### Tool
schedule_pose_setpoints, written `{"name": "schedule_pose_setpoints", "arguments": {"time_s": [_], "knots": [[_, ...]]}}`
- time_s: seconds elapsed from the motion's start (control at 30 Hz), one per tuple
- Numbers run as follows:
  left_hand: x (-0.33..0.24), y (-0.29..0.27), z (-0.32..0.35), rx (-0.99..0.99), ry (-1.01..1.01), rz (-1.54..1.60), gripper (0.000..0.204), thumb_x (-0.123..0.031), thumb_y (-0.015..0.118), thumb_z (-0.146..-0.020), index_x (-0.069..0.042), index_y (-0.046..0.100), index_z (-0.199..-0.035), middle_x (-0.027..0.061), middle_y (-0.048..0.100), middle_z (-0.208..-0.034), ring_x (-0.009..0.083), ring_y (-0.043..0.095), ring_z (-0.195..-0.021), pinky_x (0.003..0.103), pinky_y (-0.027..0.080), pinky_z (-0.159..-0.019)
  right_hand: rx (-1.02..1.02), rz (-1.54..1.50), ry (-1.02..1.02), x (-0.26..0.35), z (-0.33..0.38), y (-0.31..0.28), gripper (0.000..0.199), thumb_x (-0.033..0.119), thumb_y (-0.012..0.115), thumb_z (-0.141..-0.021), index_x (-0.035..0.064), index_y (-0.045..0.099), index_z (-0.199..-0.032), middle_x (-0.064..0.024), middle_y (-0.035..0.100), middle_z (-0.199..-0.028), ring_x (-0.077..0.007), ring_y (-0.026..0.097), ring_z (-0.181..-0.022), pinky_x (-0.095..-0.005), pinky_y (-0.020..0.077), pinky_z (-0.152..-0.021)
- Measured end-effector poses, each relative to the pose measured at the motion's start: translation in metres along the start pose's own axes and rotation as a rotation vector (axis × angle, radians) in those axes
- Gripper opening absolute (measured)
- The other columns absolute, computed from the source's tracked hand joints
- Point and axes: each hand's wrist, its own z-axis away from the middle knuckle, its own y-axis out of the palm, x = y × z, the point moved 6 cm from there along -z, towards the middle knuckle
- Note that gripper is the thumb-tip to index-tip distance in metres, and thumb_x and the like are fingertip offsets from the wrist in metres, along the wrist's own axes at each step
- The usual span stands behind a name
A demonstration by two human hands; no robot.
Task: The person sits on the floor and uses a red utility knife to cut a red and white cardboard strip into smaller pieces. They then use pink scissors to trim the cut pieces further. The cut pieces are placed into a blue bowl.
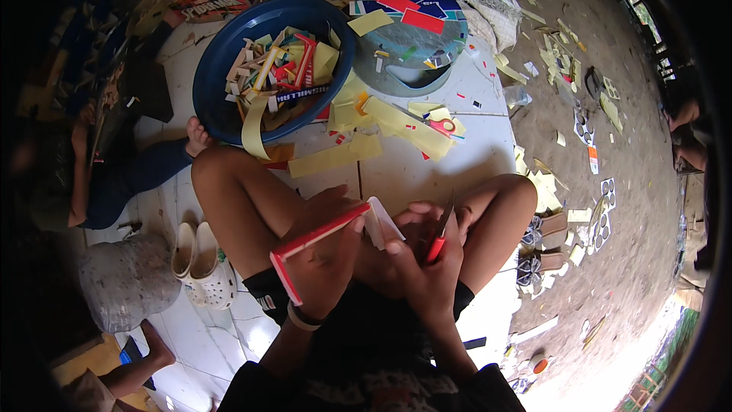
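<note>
My left hand point(333, 278) is closed around a red-edged angular strip point(316, 233); its material cannot be told. The strip bends at both ends, and a white flap-like section point(383, 225) stands at the bend nearest my right hand. Closed over a small knife with a red handle point(435, 249), my right hand point(431, 278) keeps the narrow blade pointing up and away from me. The right thumb lies against the lower end of the white section. Both hands are above my lap, between my crossed legs.
Ahead stands a blue basin point(200, 84) of coloured offcuts. Beside it, a round grey-green container point(381, 80) bears blue and red pieces. Red-handled scissors point(442, 127) lie among yellow strips point(328, 159). White clogs point(210, 278) stand left; other people sit at the left.
</note>
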Motion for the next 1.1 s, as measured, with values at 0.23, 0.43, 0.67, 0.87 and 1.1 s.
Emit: {"name": "schedule_pose_setpoints", "arguments": {"time_s": [0.23, 0.43, 0.67, 0.87, 1.1], "knots": [[-0.016, -0.021, -0.013, 0.12, 0.025, 0.073, 0.021, 0.007, 0.073, -0.087, 0.0, 0.072, -0.106, 0.0137, 0.075, -0.106, 0.0316, 0.071, -0.11, 0.039, 0.057, -0.094, 0.344, 0.512, -0.208, 0.047, -0.006, -0.029, 0.041, 0.013, 0.062, -0.099, -0.0053, 0.061, -0.136, -0.0166, 0.065, -0.096, -0.0273, 0.063, -0.088, -0.0368, 0.0502, -0.089], [-0.044, -0.026, -0.013, 0.176, 0.185, -0.13, 0.017, 0.007, 0.072, -0.087, 0.005, 0.07, -0.103, 0.0204, 0.075, -0.102, 0.031, 0.075, -0.097, 0.036, 0.06, -0.087, 0.443, 0.744, -0.474, 0.109, -0.003, -0.033, 0.04, 0.021, 0.082, -0.083, 0.0028, 0.071, -0.116, -0.0116, 0.075, -0.104, -0.0289, 0.07, -0.079, -0.0373, 0.0563, -0.071], [-0.058, -0.025, -0.014, 0.219, 0.259, -0.248, 0.015, 0.003, 0.074, -0.087, 0.004, 0.07, -0.102, 0.0185, 0.075, -0.102, 0.0308, 0.074, -0.092, 0.036, 0.06, -0.083, 0.432, 0.96, -0.621, 0.132, -0.004, -0.021, 0.031, 0.019, 0.084, -0.077, 0.0052, 0.073, -0.102, -0.0061, 0.075, -0.099, -0.0226, 0.069, -0.074, -0.0341, 0.0562, -0.063], [-0.065, -0.026, -0.012, 0.224, 0.281, -0.293, 0.014, 0.002, 0.073, -0.088, 0.004, 0.07, -0.103, 0.0187, 0.075, -0.103, 0.0316, 0.074, -0.093, 0.037, 0.06, -0.082, 0.472, 0.968, -0.637, 0.133, -0.007, -0.019, 0.032, 0.015, 0.083, -0.076, 0.0044, 0.073, -0.104, -0.0078, 0.074, -0.098, -0.0227, 0.07, -0.074, -0.0346, 0.0572, -0.064], [-0.062, -0.026, -0.011, 0.244, 0.289, -0.31, 0.014, 0.003, 0.072, -0.088, 0.004, 0.07, -0.102, 0.0181, 0.075, -0.102, 0.0313, 0.074, -0.092, 0.037, 0.061, -0.081, 0.483, 1.023, -0.626, 0.129, 0.0, -0.017, 0.031, 0.013, 0.082, -0.076, 0.0043, 0.073, -0.104, -0.0089, 0.074, -0.1, -0.0228, 0.07, -0.075, -0.0349, 0.0576, -0.064]]}}
